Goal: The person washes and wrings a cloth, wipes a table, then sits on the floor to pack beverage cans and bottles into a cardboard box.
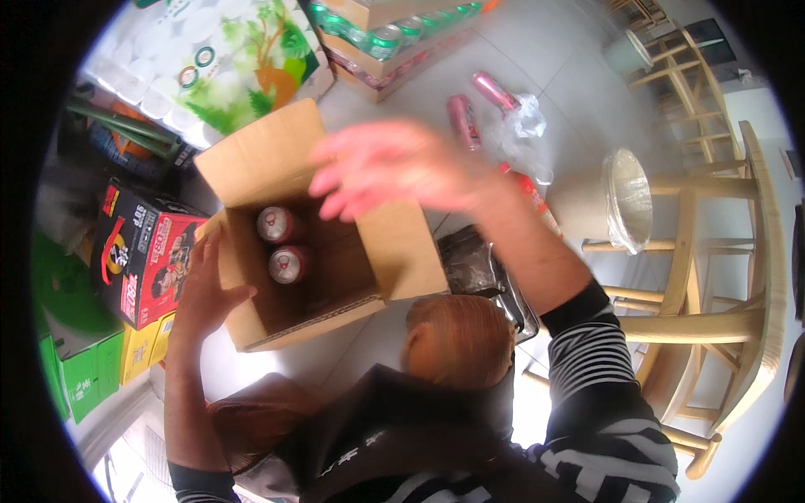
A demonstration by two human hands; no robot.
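Observation:
An open cardboard box (339,308) stands on the floor in front of me, its flaps folded outward. Inside, against the left wall, two drink cans stand upright: one upper can (275,224) and one lower can (288,264), their pull-tab tops facing up. My left hand (210,286) grips the box's left edge, the thumb over the inner side. Above the box's right flap hangs my right hand (390,166), blurred by motion, fingers apart and nothing visible in it. Beyond it on the floor lie two pink cans, a nearer one (464,121) and a farther one (495,91).
Crumpled clear plastic (525,119) lies by the pink cans. A lined waste bin (585,201) and wooden chairs (685,251) stand at right. Trays of cans (383,44) are stacked beyond. Left are a large wrapped pack (207,56), a black-and-red carton (141,251) and a green box (91,371).

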